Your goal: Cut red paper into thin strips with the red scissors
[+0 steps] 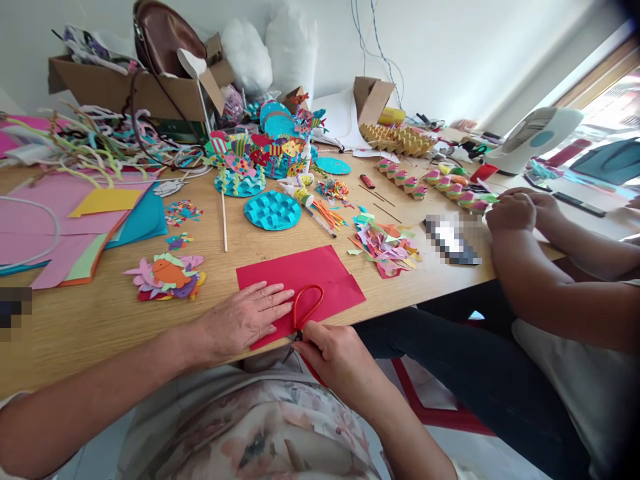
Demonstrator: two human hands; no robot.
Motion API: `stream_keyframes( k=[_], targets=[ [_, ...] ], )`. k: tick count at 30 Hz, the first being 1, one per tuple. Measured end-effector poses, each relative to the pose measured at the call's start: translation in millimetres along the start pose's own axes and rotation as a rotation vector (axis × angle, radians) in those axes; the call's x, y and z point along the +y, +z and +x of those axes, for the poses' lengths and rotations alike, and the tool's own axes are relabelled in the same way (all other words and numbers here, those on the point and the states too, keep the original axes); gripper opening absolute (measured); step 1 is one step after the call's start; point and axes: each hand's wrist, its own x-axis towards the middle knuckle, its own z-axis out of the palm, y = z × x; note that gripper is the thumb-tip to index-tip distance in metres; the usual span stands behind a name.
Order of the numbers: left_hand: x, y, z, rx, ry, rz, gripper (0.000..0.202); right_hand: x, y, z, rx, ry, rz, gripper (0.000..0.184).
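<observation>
A red sheet of paper (310, 277) lies at the near edge of the wooden table (100, 313). My left hand (245, 317) rests flat on the sheet's near left part, fingers stretched out. Small scissors with red loop handles (306, 308) lie on the paper's near edge. My right hand (333, 353) sits just below them, fingers curled and pinching at the scissors' pivot and blades, which stick out past the table edge.
A pile of paper fish (167, 275) lies to the left, paper scraps (385, 245) to the right, blue wave discs (273, 210) and pink sheets (55, 233) behind. Another person's hands (520, 210) rest at the right edge. Cardboard boxes (150, 90) stand at the back.
</observation>
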Motion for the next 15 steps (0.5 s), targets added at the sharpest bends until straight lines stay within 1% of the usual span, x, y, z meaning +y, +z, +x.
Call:
stream_keyframes(
  k=[7,10,15],
  targets=[
    [-1.5,5.7,1.5,0.053,0.004,0.004,0.040,-2.2,0.1,-2.9,-0.004,0.003,0.039,0.025],
    [-2.8,7.4,2.5,0.058,-0.003,0.004,0.040,-3.0,0.2,-2.6,0.000,0.004,0.055,0.026],
    [-9.0,5.7,-3.8,0.070,0.043,-0.005,0.040,-3.4,1.3,-0.1,-0.001,0.002,0.035,0.024]
  ],
)
